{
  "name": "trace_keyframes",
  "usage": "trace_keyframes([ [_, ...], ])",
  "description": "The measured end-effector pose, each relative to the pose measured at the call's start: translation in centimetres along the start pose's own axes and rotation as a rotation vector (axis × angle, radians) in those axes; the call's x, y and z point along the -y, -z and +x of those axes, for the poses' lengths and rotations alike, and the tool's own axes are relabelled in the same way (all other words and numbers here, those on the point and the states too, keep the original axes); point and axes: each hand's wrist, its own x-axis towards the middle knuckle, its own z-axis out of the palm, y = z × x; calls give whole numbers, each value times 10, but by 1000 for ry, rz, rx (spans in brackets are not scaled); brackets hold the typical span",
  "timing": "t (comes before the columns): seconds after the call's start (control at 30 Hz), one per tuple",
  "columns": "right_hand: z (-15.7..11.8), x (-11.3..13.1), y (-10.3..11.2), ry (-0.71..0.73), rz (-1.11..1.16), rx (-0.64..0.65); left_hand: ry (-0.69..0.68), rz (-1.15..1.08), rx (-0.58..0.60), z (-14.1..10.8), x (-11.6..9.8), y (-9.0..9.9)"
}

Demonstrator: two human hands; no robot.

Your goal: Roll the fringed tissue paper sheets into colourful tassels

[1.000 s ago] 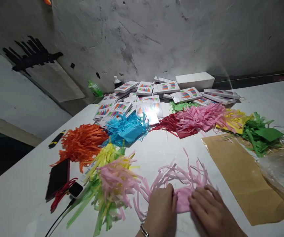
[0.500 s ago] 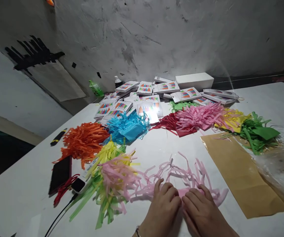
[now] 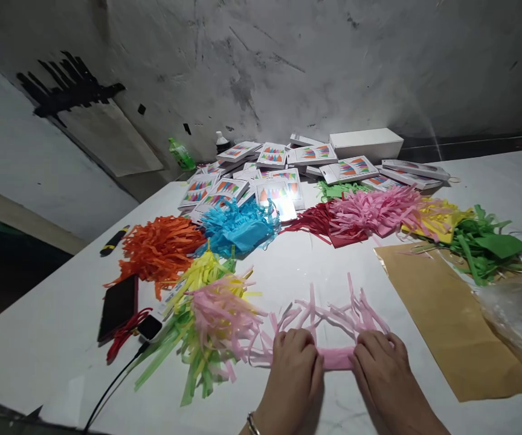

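A fringed pink tissue paper strip (image 3: 337,358) lies at the front of the white table, its loose strands pointing toward the wall. My left hand (image 3: 296,368) has its fingers closed on the left part of the strip's uncut band. On the right part, my right hand (image 3: 381,368) grips the same band with bent fingers. A flat stretch of pink band shows between both hands. Left of my left hand lies a pile of pink, yellow and green tassels (image 3: 220,308), touching the strip's strands.
Orange (image 3: 161,251), blue (image 3: 240,229), pink (image 3: 374,211) and green (image 3: 492,244) fringe bundles lie further back, before many printed packs (image 3: 274,190). Brown paper (image 3: 451,320) and clear plastic (image 3: 519,308) are right; a phone (image 3: 118,308) and cable (image 3: 113,380) left.
My hands have moved apart along the pink band, uncovering a flat stretch between them. The strands have shifted. The whole view has moved slightly.
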Motion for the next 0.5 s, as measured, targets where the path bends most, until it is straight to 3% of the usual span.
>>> trace_keyframes([
  [0.13, 2, 0, 1, -58, -110, 39, 109, 89, 71, 13, -5, 3],
  [0.23, 1, -3, 4, -75, -123, -42, 117, 123, 103, 17, -5, 2],
  [0.33, -2, -3, 2, 114, 28, -161, 104, 129, 115, 18, -5, 3],
  [0.4, -2, -1, -1, 272, 66, -145, 104, 120, 101, 16, -4, 4],
  [0.5, 0, 1, -1, 304, 41, -97, 31, 30, 2, 10, 1, 2],
])
